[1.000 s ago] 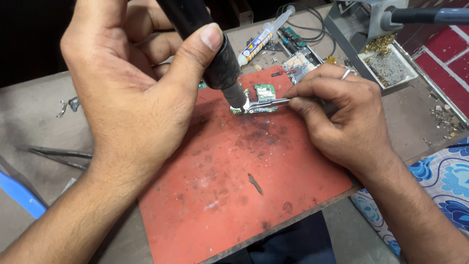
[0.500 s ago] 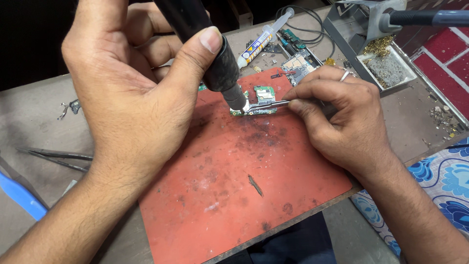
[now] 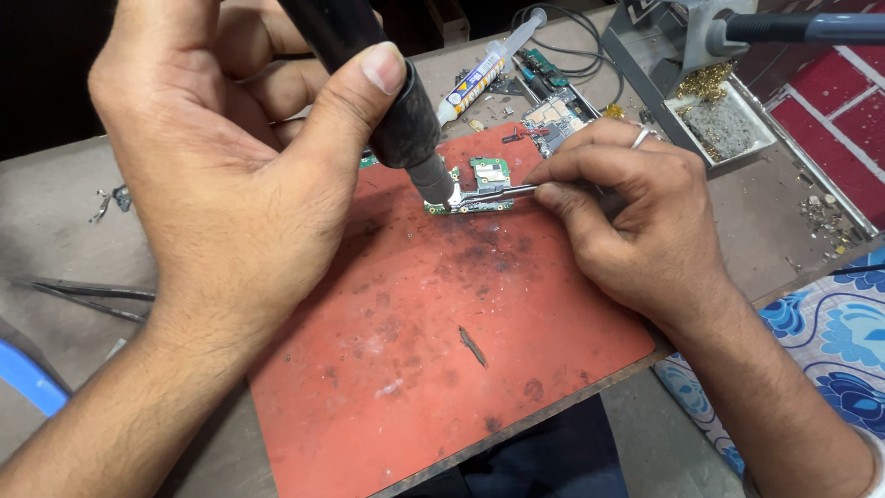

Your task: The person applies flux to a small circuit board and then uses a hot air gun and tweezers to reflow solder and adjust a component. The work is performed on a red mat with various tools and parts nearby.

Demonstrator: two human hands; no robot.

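My left hand (image 3: 230,175) grips a black hot-air handpiece (image 3: 387,101), its metal nozzle pointing down at a small green circuit board (image 3: 481,189). The board lies at the far edge of a stained red work mat (image 3: 433,350). My right hand (image 3: 636,221), with a ring on one finger, holds metal tweezers (image 3: 502,194) whose tips rest on the board right beside the nozzle.
A syringe of paste (image 3: 484,69), another circuit board (image 3: 558,115) and cables lie behind the mat. A soldering stand with a sponge tray (image 3: 719,124) sits at the back right. Spare tweezers (image 3: 83,297) lie at left. Patterned blue cloth (image 3: 830,341) is at right.
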